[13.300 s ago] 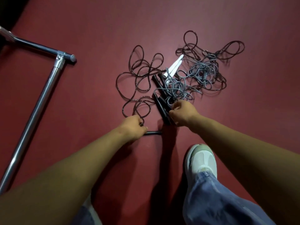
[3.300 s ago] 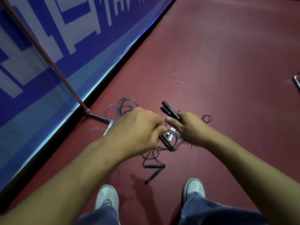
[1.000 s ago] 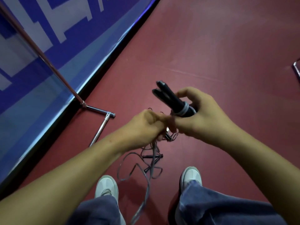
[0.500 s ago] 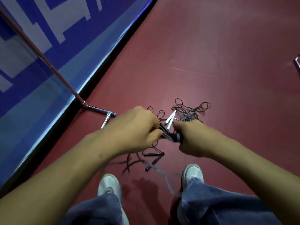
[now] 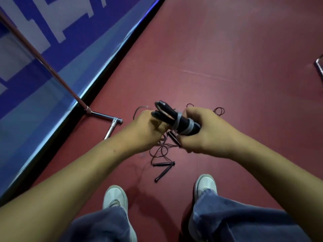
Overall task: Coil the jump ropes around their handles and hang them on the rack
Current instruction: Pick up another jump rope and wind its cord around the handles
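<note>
My right hand (image 5: 204,131) grips a pair of black jump-rope handles (image 5: 173,117) held together, with grey rope (image 5: 189,127) wound around them in a few turns. My left hand (image 5: 145,130) is closed right beside the handles' free ends, its fingers pinching the grey rope. On the red floor below lie another rope's two black handles (image 5: 163,169) and thin dark rope loops (image 5: 159,151). The chrome rack's foot (image 5: 111,125) and slanted pole (image 5: 43,62) stand at the left.
A blue and white banner wall (image 5: 43,41) runs along the left. My two white shoes (image 5: 115,198) and jeans legs fill the bottom. More dark rope loops (image 5: 219,110) show behind my right hand. A chrome piece (image 5: 319,66) sits at the right edge.
The handles rose and tilted up from low over the floor pile. More grey turns sit around them, and my left hand has swung from the front to the handles' free ends.
</note>
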The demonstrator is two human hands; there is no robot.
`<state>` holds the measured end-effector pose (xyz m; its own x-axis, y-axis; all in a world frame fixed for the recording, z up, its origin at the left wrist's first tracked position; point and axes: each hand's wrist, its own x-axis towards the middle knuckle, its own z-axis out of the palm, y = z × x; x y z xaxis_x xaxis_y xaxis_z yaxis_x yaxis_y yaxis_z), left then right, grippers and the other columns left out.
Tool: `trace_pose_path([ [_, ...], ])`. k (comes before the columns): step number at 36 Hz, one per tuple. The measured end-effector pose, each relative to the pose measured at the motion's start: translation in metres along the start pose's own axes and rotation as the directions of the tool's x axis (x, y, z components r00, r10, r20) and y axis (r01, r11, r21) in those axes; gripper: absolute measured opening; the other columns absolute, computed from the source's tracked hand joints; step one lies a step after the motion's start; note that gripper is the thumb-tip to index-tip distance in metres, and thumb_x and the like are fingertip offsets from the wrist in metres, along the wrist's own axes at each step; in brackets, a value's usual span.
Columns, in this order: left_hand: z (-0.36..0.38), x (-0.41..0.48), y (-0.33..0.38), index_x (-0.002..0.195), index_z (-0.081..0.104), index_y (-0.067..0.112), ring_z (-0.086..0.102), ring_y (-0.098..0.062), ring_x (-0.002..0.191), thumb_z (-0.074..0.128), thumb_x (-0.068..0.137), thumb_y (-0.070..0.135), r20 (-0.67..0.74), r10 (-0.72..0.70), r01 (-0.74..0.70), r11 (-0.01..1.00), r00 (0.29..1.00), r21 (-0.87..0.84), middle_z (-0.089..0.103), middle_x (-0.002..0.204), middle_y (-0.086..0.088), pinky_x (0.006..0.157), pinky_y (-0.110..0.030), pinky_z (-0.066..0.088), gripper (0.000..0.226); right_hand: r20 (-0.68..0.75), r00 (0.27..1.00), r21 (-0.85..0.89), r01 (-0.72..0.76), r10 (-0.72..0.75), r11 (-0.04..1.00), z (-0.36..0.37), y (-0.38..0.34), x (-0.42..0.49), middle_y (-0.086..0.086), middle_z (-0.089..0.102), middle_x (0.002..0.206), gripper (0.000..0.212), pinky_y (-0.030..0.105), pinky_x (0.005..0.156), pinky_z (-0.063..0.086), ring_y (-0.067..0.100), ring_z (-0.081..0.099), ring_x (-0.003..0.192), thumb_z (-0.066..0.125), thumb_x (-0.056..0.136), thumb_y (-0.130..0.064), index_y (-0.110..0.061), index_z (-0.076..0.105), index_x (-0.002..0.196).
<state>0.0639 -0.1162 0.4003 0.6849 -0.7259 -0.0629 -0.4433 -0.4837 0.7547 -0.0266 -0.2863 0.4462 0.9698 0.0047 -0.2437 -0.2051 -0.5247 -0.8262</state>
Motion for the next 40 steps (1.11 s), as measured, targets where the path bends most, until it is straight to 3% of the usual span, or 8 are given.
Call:
trace_pose_path([
  [4,0.012,-0.006,0.011,0.076,0.056,0.030,0.044,-0.002,0.052,0.046,0.106,0.010,0.078,-0.049,0.060,0.987,0.996,-0.150,0.055,0.066,0.009,0.052,-0.012,0.035,0.037,-0.115,0.992,0.100,-0.041,0.052,0.994,-0.006,0.003,0.006,0.003,0.067,0.058,0.030,0.029,0.044,0.045,0.016,0.054,0.045,0.080,0.079,-0.012,-0.019,0.057,0.097],
  [8,0.020,-0.008,0.012,0.078,0.057,0.024,0.048,-0.003,0.054,0.047,0.105,0.012,0.123,-0.108,0.130,0.972,0.987,-0.194,0.060,0.069,0.006,0.052,-0.017,0.040,0.031,-0.094,0.995,0.185,0.029,-0.011,0.982,-0.002,0.008,0.007,-0.007,0.060,0.056,0.045,0.024,0.043,0.042,0.012,0.049,0.044,0.071,0.083,0.002,-0.027,0.059,0.114],
  [14,0.016,-0.008,0.015,0.066,0.054,0.024,0.046,0.001,0.049,0.047,0.102,0.007,0.107,-0.158,0.176,0.966,0.982,-0.189,0.055,0.055,0.013,0.049,-0.011,0.036,0.040,-0.060,0.998,0.243,0.050,-0.036,0.969,0.001,0.012,0.007,0.002,0.053,0.059,0.026,0.024,0.042,0.035,0.017,0.042,0.046,0.079,0.087,-0.011,-0.020,0.056,0.091],
  [20,0.008,-0.011,0.006,0.078,0.072,0.031,0.049,-0.011,0.051,0.047,0.107,0.025,0.149,-0.150,0.184,0.951,0.977,-0.250,0.060,0.060,0.003,0.052,-0.026,0.043,0.039,-0.135,0.991,0.500,0.075,-0.008,0.863,-0.006,0.007,0.007,0.018,0.047,0.061,0.025,0.018,0.038,0.024,0.015,0.031,0.042,0.070,0.094,-0.006,-0.006,0.046,0.091],
  [23,0.003,-0.016,-0.003,0.078,0.071,0.018,0.047,-0.009,0.047,0.054,0.103,0.036,0.198,-0.194,0.234,0.951,0.961,-0.200,0.060,0.055,0.004,0.051,-0.024,0.040,0.036,-0.129,0.991,0.452,0.015,0.049,0.892,-0.018,0.018,0.004,0.017,0.045,0.065,0.024,0.020,0.039,0.022,0.015,0.031,0.046,0.072,0.093,-0.009,-0.006,0.048,0.092],
  [31,-0.010,-0.029,-0.021,0.093,0.075,0.014,0.059,-0.009,0.062,0.056,0.103,0.024,0.448,-0.267,0.353,0.928,0.853,-0.119,0.074,0.071,-0.004,0.070,-0.024,0.050,0.024,-0.243,0.959,0.393,-0.041,0.147,0.919,-0.037,0.038,0.008,0.012,0.045,0.055,0.019,0.018,0.041,0.026,0.015,0.033,0.043,0.072,0.093,-0.009,-0.012,0.053,0.089],
  [37,0.004,-0.026,-0.047,0.086,0.071,0.019,0.066,-0.021,0.069,0.062,0.095,0.034,0.399,-0.391,0.289,0.912,0.829,0.292,0.072,0.076,-0.006,0.074,-0.036,0.056,0.020,-0.232,0.972,0.199,0.007,0.040,0.980,-0.010,0.028,0.015,-0.006,0.053,0.055,0.025,0.022,0.041,0.034,0.012,0.041,0.041,0.078,0.087,-0.013,-0.019,0.055,0.083],
  [40,0.006,-0.030,-0.059,0.101,0.065,0.035,0.069,-0.016,0.088,0.058,0.084,0.054,0.449,-0.426,0.275,0.890,0.785,0.364,0.072,0.100,0.001,0.088,-0.042,0.054,0.027,-0.191,0.981,0.082,0.053,-0.036,0.995,0.007,0.020,0.016,-0.007,0.054,0.060,0.026,0.028,0.045,0.039,0.012,0.043,0.046,0.080,0.085,-0.019,-0.019,0.054,0.083],
])
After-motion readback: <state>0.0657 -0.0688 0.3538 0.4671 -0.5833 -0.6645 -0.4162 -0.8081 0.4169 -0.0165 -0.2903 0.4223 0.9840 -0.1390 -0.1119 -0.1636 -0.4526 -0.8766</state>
